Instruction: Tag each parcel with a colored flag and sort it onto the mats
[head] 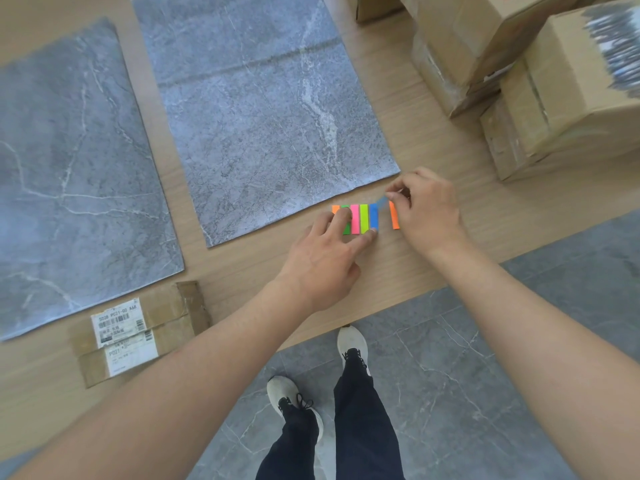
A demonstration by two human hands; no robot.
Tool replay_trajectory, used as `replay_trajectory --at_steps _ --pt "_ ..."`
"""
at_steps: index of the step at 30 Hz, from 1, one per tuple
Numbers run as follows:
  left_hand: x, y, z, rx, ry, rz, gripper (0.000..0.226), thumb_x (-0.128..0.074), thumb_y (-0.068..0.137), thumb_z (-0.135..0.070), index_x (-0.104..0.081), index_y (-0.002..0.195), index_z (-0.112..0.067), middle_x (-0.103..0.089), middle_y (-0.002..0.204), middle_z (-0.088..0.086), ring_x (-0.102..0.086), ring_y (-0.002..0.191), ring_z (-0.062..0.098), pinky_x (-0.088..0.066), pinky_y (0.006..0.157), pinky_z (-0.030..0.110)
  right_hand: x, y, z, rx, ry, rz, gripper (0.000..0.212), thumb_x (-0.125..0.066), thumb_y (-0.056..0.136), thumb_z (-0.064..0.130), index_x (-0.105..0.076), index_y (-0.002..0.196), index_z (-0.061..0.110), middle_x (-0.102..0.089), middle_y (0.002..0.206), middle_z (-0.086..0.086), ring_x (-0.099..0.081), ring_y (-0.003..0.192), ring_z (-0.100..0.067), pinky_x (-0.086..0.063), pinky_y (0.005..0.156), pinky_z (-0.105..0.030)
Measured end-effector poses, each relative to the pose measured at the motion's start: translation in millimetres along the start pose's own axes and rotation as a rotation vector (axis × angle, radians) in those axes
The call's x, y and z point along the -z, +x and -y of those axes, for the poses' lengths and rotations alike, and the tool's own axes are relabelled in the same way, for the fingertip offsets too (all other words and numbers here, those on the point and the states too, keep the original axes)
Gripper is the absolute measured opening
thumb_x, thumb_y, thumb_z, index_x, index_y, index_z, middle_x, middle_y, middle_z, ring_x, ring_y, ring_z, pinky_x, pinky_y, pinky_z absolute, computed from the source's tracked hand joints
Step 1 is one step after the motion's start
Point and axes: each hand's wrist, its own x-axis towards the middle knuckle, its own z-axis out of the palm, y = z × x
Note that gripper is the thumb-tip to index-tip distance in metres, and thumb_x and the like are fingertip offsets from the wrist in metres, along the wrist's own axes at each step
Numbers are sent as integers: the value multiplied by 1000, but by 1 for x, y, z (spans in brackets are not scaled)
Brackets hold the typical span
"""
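The left mat point(69, 168) and the right mat point(259, 116) are lying side by side on the bench point(433, 244). A row of flags point(363, 220) is sitting just before the right mat's near edge, with the left hand point(322, 261) resting on it and the right hand point(426, 216) pinching a flag point(381, 202) at its right. A flat parcel point(138, 334) is lying before the left mat, and cardboard boxes point(536, 81) are standing stacked far right.

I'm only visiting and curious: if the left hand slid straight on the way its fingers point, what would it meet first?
The left hand already touches the colored flags. Just past them it would probably meet the near edge of the right gray mat.
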Motion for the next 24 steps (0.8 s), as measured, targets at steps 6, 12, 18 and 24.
replay_trajectory --at_steps 6,12,18,24 --pt "-4 -2 -1 -3 26 -1 59 -49 93 -36 -38 151 -37 -34 150 11 -34 132 33 -42 102 46 5 -5 7 -97 96 -152 8 -67 90 11 -74 93 9 -70 92 -8 -66 82 -22 -50 79 -29" --pt "19 -4 -12 431 -824 -346 19 -67 94 -26 -77 109 -19 -67 103 0 -62 89 10 -50 84 29 15 -24 33 -4 408 -219 8 -75 89 9 -79 95 6 -70 97 -1 -70 84 -4 -56 78 -15" --pt "73 -22 -3 911 -1796 -152 17 -74 91 -24 -76 96 -9 -72 89 4 -66 82 18 -58 87 31 11 -42 70 245 454 -201 8 -78 88 6 -80 95 3 -71 101 -7 -72 92 -12 -61 80 -30" --pt "81 -76 15 911 -1868 -285 10 -75 87 -12 -70 79 -13 -66 83 3 -62 77 15 -55 88 31 0 -62 121 411 437 -149 7 -79 86 2 -80 93 2 -71 98 -10 -69 89 -13 -55 80 -19"
